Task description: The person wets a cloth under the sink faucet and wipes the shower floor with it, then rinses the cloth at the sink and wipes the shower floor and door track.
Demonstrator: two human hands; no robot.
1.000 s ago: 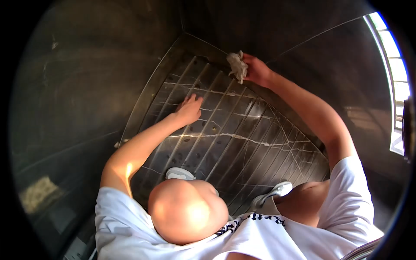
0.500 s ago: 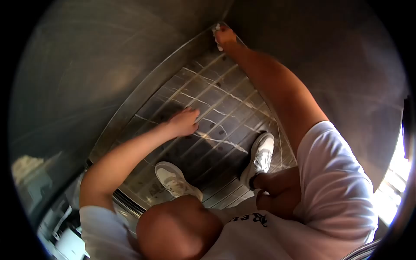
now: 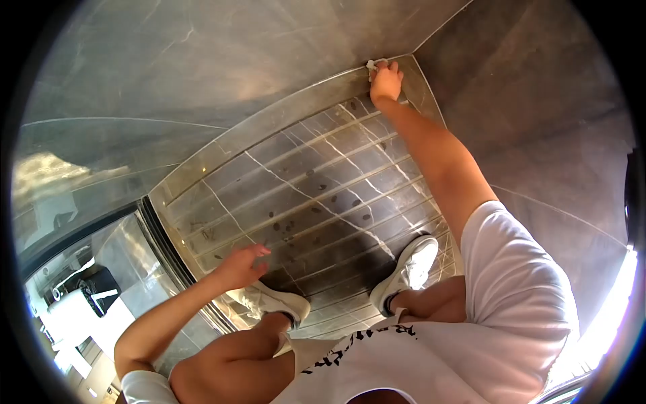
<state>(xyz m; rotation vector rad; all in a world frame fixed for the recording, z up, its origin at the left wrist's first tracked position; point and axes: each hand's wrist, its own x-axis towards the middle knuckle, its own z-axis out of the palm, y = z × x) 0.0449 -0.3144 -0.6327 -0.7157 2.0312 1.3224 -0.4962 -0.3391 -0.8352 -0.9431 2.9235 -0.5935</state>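
My right hand (image 3: 387, 84) reaches out to the far corner, its fingers pressing a small crumpled white wipe (image 3: 371, 66) to the seam where the wall meets the raised floor border (image 3: 306, 104). Whether the wipe is paper or fabric I cannot tell; the fingers cover most of it. My left hand (image 3: 241, 267) hangs above the floor by my left shoe, fingers apart and holding nothing. Below both hands lies a dark grooved tile floor (image 3: 269, 178) with pale veins and several dark wet spots.
Grey walls (image 3: 168, 60) enclose the floor and meet in a corner at the far right. A dark-framed threshold (image 3: 161, 246) runs along the left. Beyond it stand white fixtures (image 3: 70, 320). My white shoes (image 3: 410, 269) are planted near the front.
My right hand has slid left from the corner along the wall's base with the wipe. My left hand has moved left and toward me. The view has shifted, showing more of the left side.
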